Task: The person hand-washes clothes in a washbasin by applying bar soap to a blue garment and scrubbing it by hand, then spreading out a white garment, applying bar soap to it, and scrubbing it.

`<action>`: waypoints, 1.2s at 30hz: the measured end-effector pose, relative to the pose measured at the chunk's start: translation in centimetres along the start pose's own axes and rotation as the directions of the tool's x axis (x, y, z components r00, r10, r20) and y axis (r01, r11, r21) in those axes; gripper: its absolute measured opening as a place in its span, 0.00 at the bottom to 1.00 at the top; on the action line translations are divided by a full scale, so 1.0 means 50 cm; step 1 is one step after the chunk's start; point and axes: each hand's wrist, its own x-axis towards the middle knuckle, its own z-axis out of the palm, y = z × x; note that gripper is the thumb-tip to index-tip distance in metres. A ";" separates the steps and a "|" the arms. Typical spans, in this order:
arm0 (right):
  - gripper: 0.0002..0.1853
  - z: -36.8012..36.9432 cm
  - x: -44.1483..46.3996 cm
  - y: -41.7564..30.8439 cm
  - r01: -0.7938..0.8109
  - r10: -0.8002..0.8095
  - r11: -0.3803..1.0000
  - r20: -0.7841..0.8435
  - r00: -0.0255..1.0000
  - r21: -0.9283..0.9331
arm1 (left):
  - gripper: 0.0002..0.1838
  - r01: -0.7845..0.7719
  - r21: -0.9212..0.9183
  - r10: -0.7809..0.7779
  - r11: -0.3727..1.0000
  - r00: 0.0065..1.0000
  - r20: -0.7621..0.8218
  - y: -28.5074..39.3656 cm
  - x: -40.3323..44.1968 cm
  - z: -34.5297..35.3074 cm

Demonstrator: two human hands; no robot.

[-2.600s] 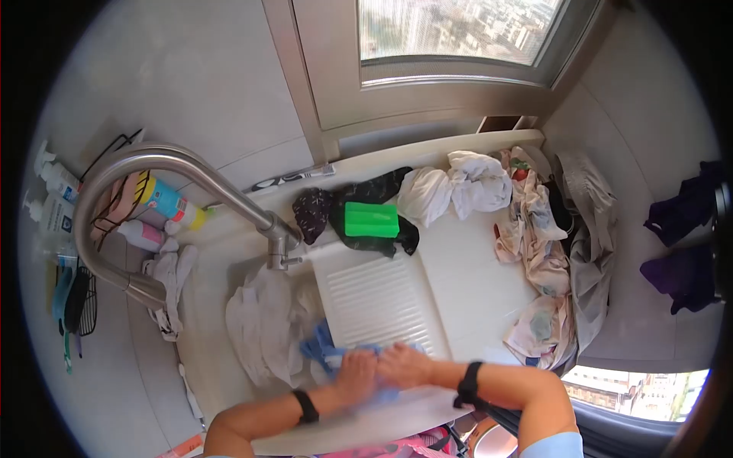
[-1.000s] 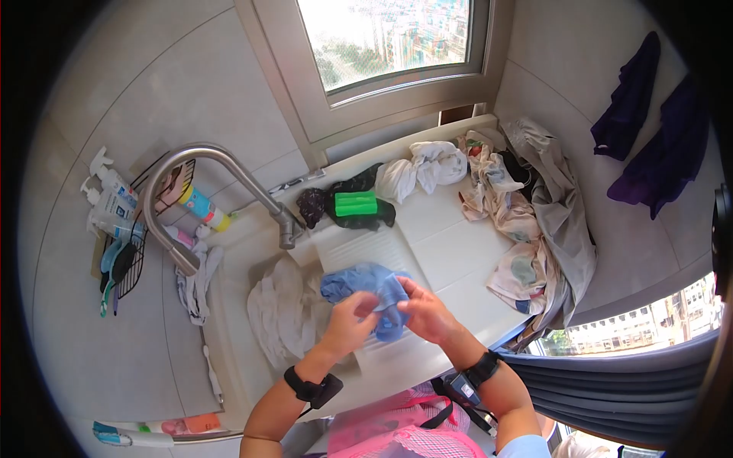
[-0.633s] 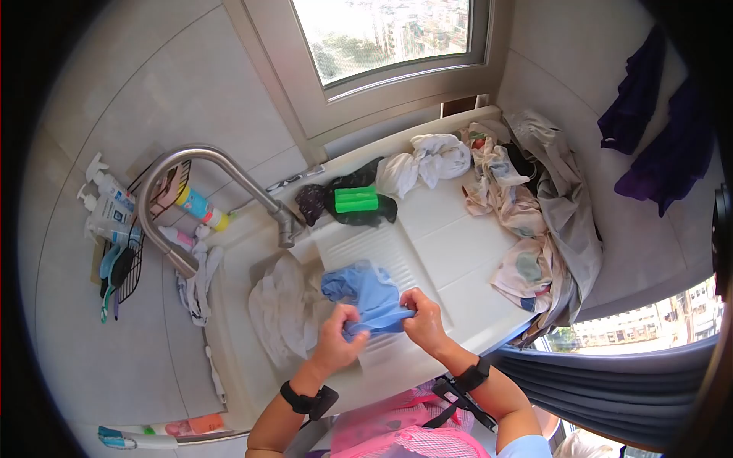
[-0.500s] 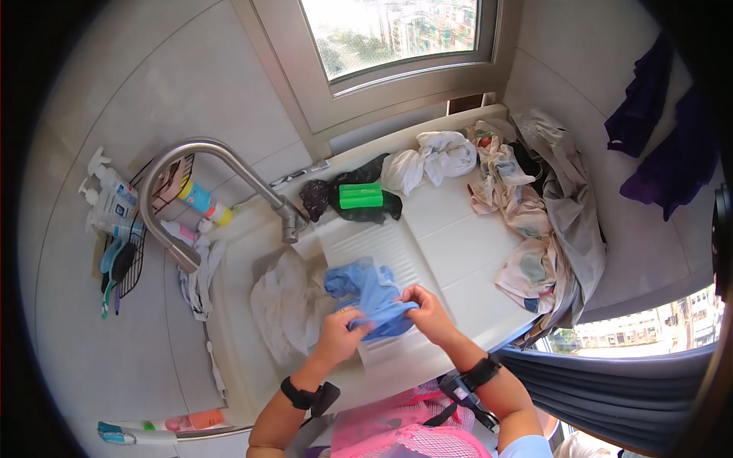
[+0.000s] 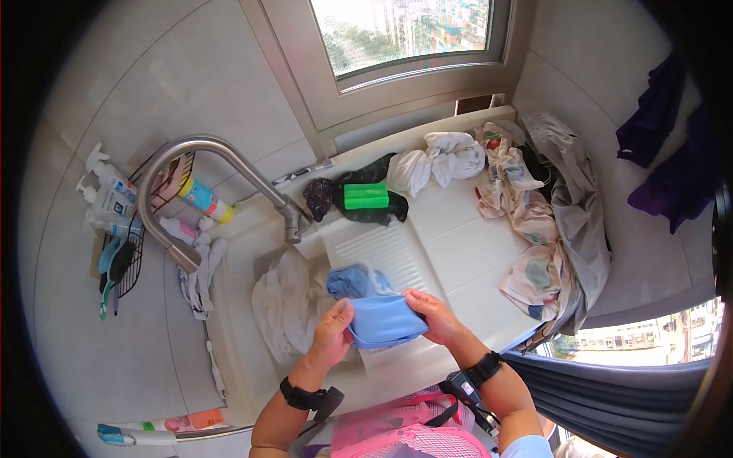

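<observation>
A light blue piece of cloth [image 5: 388,320] is stretched between my two hands over the ribbed washboard part [image 5: 382,250] of the sink. My left hand [image 5: 333,330] grips its left edge, and my right hand [image 5: 434,316] pinches the upper right edge. The far part of the same cloth lies bunched on the washboard behind. White wet cloth [image 5: 284,305] rests in the basin to the left of my left hand. A green bar of soap [image 5: 366,196] sits on dark cloth [image 5: 374,172] behind the washboard.
A metal faucet [image 5: 221,145] arches over the basin on the left. White cloth [image 5: 450,156], patterned cloth [image 5: 534,267] and grey cloth [image 5: 576,206] line the back and right of the counter. Bottles [image 5: 111,195] stand in a wall rack. A pink mesh bag [image 5: 405,435] is below the front edge.
The blue cloth was bunched and blurred between my hands; now its near part is spread taut. My left hand has turned and moved slightly up. The view has shifted a little.
</observation>
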 end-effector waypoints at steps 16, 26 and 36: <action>0.08 0.066 -0.023 0.049 0.341 0.035 0.317 0.371 0.928 -0.885 | 0.19 0.120 -0.252 -0.153 0.960 0.981 -0.119 -0.028 -0.029 -0.128; 0.26 -0.030 0.077 0.072 0.022 -0.424 0.160 -0.048 0.905 -0.987 | 0.28 0.186 -0.180 -0.175 0.966 0.982 0.076 -0.002 -0.069 -0.073; 0.11 0.068 0.040 0.033 0.380 -0.538 0.107 0.268 0.799 -0.919 | 0.25 0.164 -0.251 -0.131 0.954 0.981 0.143 -0.002 -0.067 -0.066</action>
